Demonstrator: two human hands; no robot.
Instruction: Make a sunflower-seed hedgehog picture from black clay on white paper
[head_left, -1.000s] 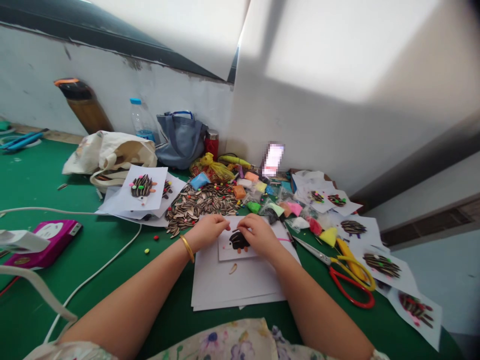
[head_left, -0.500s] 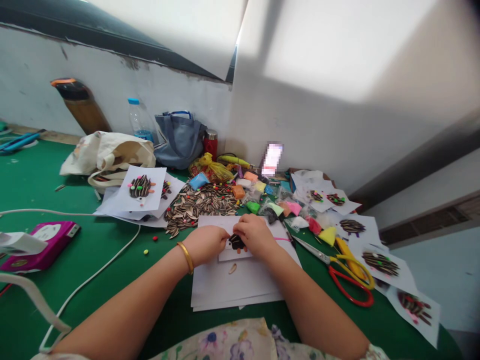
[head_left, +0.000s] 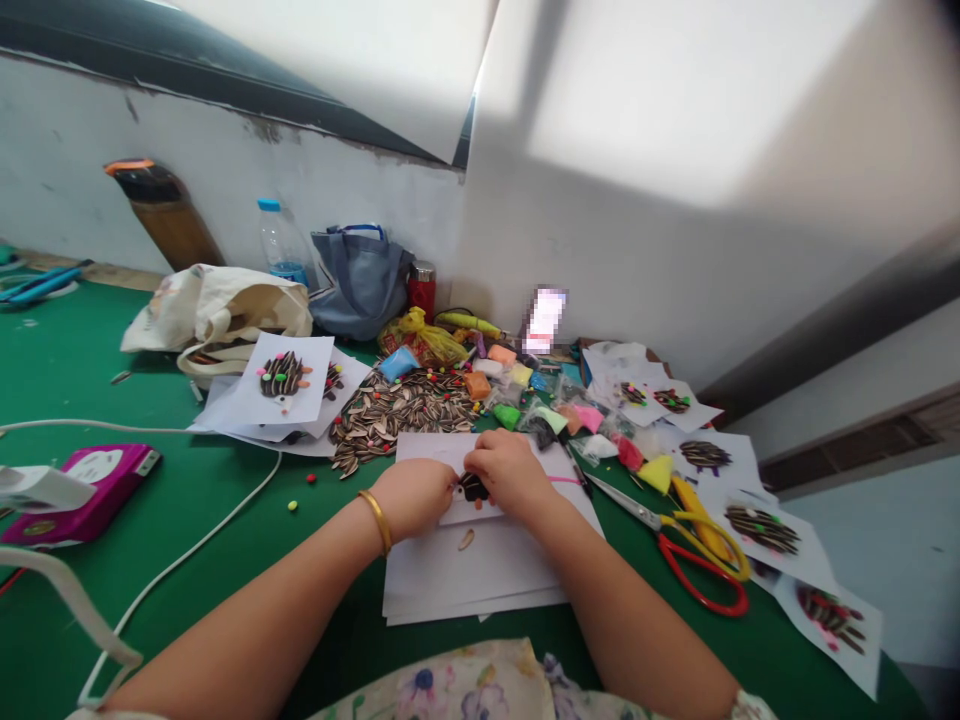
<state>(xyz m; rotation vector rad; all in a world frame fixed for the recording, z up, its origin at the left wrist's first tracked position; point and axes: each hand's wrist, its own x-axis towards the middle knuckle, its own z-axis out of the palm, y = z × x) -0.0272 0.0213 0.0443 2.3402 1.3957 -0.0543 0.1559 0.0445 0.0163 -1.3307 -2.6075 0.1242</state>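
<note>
A small white card lies on a stack of white paper. On the card is a dark clay shape with orange bits along its lower edge and seeds on it. My left hand, with a gold bangle at the wrist, is closed at the left side of the shape, fingertips together. From above, my right hand pinches over its upper right part; whatever sits between those fingertips is hidden. A single sunflower seed rests on the paper below the card.
Behind the paper spreads a heap of sunflower seeds, with bagged coloured clay to its right. Open scissors lie right of my right forearm. Finished seed pictures line the right edge; more lie at left. A white cable crosses the left side.
My left hand has shifted very slightly right and down by the clay shape. My right hand stays bent over it, its fingertips slightly lower. The surrounding things are unmoved.
</note>
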